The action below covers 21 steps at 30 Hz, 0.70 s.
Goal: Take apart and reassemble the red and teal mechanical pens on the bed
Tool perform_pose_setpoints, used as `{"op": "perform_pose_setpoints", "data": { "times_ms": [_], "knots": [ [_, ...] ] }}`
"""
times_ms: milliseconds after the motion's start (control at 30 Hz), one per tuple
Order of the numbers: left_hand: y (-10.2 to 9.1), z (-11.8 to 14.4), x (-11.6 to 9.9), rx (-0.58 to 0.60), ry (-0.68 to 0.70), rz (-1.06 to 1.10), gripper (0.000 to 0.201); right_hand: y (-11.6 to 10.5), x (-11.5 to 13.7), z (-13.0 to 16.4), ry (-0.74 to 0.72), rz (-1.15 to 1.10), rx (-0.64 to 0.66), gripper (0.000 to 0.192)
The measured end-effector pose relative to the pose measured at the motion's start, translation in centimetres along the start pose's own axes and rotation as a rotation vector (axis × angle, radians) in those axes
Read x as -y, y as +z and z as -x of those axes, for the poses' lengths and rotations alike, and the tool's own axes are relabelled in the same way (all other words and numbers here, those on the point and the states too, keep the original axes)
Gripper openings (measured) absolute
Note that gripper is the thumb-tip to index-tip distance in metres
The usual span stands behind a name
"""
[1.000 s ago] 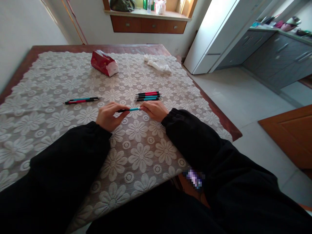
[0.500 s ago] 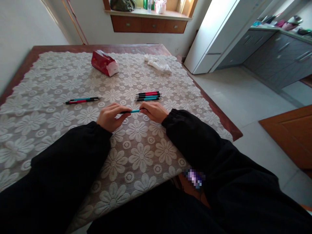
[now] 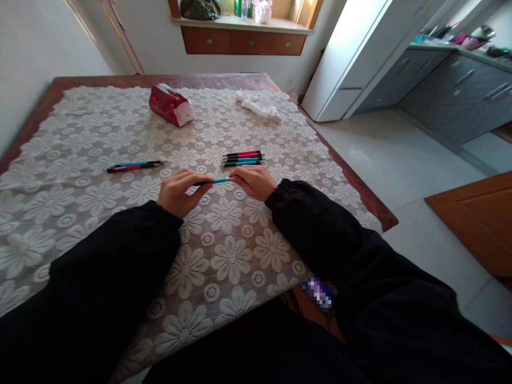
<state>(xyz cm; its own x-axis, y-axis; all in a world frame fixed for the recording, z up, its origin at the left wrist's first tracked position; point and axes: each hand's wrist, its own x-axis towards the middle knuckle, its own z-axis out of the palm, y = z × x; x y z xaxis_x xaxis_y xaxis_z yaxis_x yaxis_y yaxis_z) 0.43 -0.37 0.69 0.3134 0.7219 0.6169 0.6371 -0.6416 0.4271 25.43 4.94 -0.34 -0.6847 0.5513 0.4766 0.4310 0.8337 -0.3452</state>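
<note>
Teal pen (image 3: 216,181) with a black end, held level just above the lace tablecloth (image 3: 100,213), spanning the gap between both hands near the middle of the table. Left hand (image 3: 178,192) curled, fingertips pinched on the pen's black end. Right hand (image 3: 254,181) curled likewise, fingertips closed on the teal end; both arms in black sleeves. No print legible on the pen barrel at this size. Just beyond the right hand, a group of four pens (image 3: 244,157) lies side by side on the cloth, red and teal barrels with black ends, all parallel and touching or nearly so. Farther left, well apart from the hands, a pair of pens (image 3: 134,166), one teal and one red, lies together, pointing the same way. Cloth is white lace with a repeating daisy pattern, laid over a dark wooden table (image 3: 224,80) whose edge shows at the far and right sides. Far side of the table: a red tissue pack (image 3: 170,104) with white showing at its open end, wording on it too small to read; to its right, a crumpled white tissue (image 3: 260,105). Beyond the table, a wooden window ledge with drawers (image 3: 244,41); grey kitchen cabinets (image 3: 460,90) at the far right.
</note>
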Motion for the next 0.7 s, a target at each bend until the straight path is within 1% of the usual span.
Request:
{"op": "perform_pose_setpoints", "data": {
  "times_ms": [100, 233, 333, 433, 533, 600, 700],
  "knots": [
    [0.00, -0.03, -0.15, -0.009, 0.033, 0.009, 0.012, 0.06, 0.04, 0.01, -0.009, 0.004, 0.029, 0.035],
    [0.08, 0.00, 0.03, -0.047, -0.021, 0.028, 0.012, 0.03, 0.15, -0.07, -0.018, -0.026, -0.010, 0.031],
    [0.13, 0.06, 0.14, -0.014, -0.007, 0.022, 0.012, 0.01, 0.14, -0.07, -0.005, 0.022, 0.024, 0.028],
    [0.17, 0.12, 0.04, 0.018, 0.027, 0.017, 0.011, -0.06, 0.20, -0.01, -0.004, 0.068, 0.052, 0.034],
    [0.19, 0.13, 0.02, -0.024, -0.032, 0.012, 0.012, -0.24, 0.38, 0.00, -0.047, 0.044, -0.017, 0.032],
    [0.20, 0.13, 0.12, -0.044, -0.073, 0.017, 0.013, -0.34, 0.47, -0.02, -0.072, 0.043, -0.040, 0.032],
    [0.24, 0.16, 0.25, 0.007, -0.041, 0.048, 0.012, -0.37, 0.46, 0.00, -0.044, 0.089, 0.005, 0.034]
  ]
}}
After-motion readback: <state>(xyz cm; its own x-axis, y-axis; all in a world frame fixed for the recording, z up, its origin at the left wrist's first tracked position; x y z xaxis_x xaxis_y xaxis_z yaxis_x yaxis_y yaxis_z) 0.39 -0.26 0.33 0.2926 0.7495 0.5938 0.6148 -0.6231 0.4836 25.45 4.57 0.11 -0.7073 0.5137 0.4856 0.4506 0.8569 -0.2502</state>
